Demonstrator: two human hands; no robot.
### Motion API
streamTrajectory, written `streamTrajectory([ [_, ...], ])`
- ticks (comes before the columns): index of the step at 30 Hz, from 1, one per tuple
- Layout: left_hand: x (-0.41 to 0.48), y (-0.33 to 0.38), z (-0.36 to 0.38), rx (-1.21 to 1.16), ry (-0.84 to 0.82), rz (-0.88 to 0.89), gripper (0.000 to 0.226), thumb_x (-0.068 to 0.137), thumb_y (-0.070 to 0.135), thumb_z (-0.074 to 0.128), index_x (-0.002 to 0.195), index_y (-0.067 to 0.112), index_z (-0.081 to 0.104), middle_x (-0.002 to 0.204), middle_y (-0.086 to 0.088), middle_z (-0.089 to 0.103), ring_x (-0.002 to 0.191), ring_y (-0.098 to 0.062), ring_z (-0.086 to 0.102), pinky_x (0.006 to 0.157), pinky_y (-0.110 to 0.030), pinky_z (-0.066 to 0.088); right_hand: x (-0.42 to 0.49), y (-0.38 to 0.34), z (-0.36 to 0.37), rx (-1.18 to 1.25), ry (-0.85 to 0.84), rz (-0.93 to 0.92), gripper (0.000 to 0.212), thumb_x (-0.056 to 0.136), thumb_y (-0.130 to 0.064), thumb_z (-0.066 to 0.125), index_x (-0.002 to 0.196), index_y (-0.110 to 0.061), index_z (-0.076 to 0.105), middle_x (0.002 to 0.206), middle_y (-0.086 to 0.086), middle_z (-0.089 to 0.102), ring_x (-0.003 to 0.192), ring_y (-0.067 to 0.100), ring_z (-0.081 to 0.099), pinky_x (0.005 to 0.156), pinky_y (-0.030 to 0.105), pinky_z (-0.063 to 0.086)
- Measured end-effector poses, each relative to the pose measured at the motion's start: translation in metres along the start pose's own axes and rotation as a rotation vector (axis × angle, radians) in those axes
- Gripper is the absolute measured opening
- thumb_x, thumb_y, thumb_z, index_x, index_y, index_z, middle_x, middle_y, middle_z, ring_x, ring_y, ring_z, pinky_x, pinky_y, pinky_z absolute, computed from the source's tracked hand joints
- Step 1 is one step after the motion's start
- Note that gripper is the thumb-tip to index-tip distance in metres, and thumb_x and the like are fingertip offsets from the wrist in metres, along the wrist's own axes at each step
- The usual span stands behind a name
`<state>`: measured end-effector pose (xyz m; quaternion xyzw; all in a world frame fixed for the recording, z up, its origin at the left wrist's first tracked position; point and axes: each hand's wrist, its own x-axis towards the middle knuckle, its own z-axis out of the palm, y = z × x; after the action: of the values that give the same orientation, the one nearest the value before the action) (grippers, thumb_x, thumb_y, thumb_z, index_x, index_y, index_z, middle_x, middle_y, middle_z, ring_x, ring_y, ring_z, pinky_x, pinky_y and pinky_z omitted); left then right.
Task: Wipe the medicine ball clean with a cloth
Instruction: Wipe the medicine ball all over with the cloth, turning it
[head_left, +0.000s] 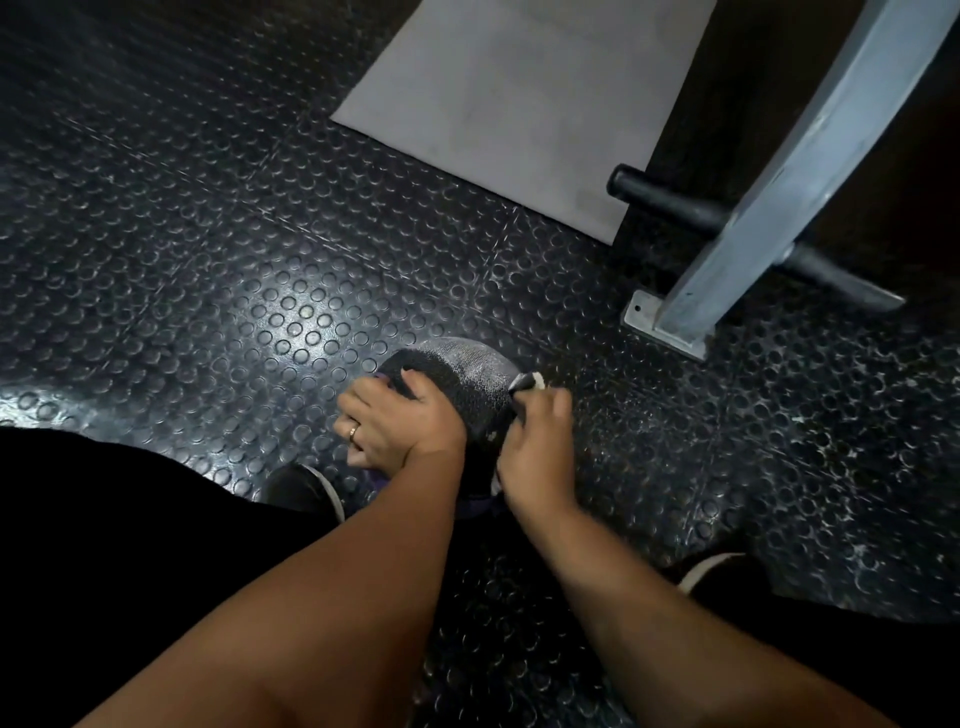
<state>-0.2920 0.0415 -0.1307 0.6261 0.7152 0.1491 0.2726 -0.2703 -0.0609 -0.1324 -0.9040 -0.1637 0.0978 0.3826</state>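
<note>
Medicine ball (462, 374), dark textured rubber, on studded black floor (208, 260): left hand (400, 421) cups it, presumably against rolling; right hand (537, 452) grips pale cloth (530, 383) against its side.

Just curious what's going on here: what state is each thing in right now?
medicine ball: on the floor, between both hands.
cloth: bunched, pressed on the ball's right side.
left hand: grips the ball's left side.
right hand: grips the cloth, blurred.
grey mat: flat on the floor.
</note>
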Motion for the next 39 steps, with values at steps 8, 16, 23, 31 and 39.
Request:
streamTrajectory([
  [8,-0.001,-0.01,-0.003,0.016,-0.03,0.037,0.035,0.092,0.041,0.052,0.109,0.01,0.054,0.121,-0.014,0.049,0.119,-0.035,0.042,0.094,-0.05,0.033,-0.015,0.023,0.001,-0.058,0.051,-0.14,0.04,0.081,0.003,0.048,0.115,-0.008,0.066,0.119,0.007,0.058,0.108,0.023,0.051,0.097,0.031,0.041],
  [16,-0.002,-0.018,-0.007,-0.019,-0.017,0.077,0.044,0.085,0.045,0.044,0.106,0.008,0.054,0.118,-0.016,0.05,0.117,-0.037,0.043,0.094,-0.054,0.037,0.039,0.037,0.01,-0.108,-0.044,0.018,0.046,0.079,0.014,0.048,0.117,-0.003,0.066,0.121,0.013,0.063,0.111,0.03,0.056,0.101,0.033,0.042],
  [23,-0.002,-0.021,-0.007,-0.034,0.003,0.068,0.041,0.087,0.043,0.048,0.105,0.007,0.055,0.118,-0.016,0.051,0.118,-0.036,0.044,0.094,-0.051,0.035,0.07,0.036,0.003,-0.18,-0.303,0.189,0.05,0.083,0.012,0.042,0.122,-0.011,0.064,0.125,0.011,0.062,0.111,0.029,0.058,0.1,0.027,0.042],
  [31,-0.004,-0.017,-0.006,-0.004,-0.006,0.079,0.044,0.086,0.046,0.045,0.106,0.007,0.055,0.119,-0.017,0.051,0.115,-0.038,0.045,0.091,-0.051,0.036,-0.007,0.013,-0.013,-0.197,-0.154,-0.054,0.048,0.08,0.013,0.044,0.124,0.002,0.06,0.118,0.013,0.057,0.108,0.03,0.049,0.098,0.03,0.041],
  [39,-0.004,-0.023,-0.006,0.01,-0.04,0.108,0.038,0.092,0.042,0.051,0.108,0.007,0.055,0.122,-0.016,0.05,0.118,-0.037,0.043,0.094,-0.052,0.035,0.035,0.038,0.0,-0.324,-0.246,-0.034,0.05,0.083,0.012,0.043,0.128,-0.001,0.056,0.131,0.012,0.054,0.115,0.031,0.047,0.103,0.035,0.039],
])
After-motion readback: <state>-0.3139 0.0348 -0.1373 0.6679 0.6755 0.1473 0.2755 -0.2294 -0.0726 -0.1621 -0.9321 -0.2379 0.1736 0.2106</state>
